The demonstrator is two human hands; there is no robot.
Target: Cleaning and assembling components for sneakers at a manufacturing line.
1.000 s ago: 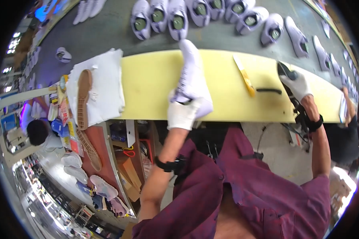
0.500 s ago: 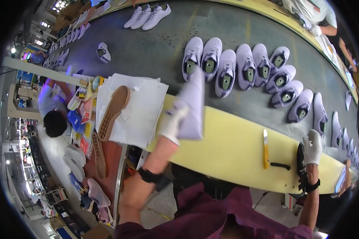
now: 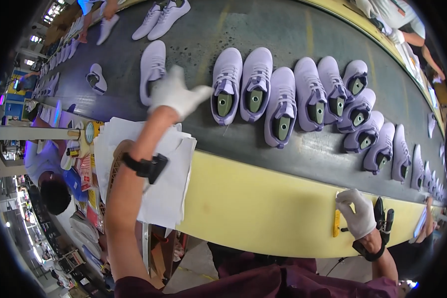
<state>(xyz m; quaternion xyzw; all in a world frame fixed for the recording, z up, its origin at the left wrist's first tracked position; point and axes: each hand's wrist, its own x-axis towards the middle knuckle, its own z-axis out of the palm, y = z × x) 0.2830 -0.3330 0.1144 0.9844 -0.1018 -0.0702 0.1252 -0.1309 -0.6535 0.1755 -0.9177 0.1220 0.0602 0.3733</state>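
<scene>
My left hand [image 3: 178,94], in a white glove, is open with thumb and fingers spread. It is beside the heel end of a lilac lace-up shoe [image 3: 153,64] standing on the dark surface. My right hand [image 3: 357,214], also gloved, has its fingers curled with thumb and forefinger close together. Its fingertips are over the blade end of a yellow-handled knife [image 3: 336,223]; whether they grip anything is hidden. Several more lilac shoes [image 3: 256,84] stand in a curved row on the right, with green inserts showing in their openings.
A yellow bench edge [image 3: 253,198] runs in front of me. White paper sheets [image 3: 171,174] and a brown sole [image 3: 115,166] lie under my left forearm. Black-handled tools [image 3: 388,221] lie by my right wrist. Another person's hand [image 3: 110,9] touches a shoe at far left.
My left hand has carried the lilac shoe up and left off the bench, set it on the dark surface and let go. My right hand has moved left from the black tools to the knife.
</scene>
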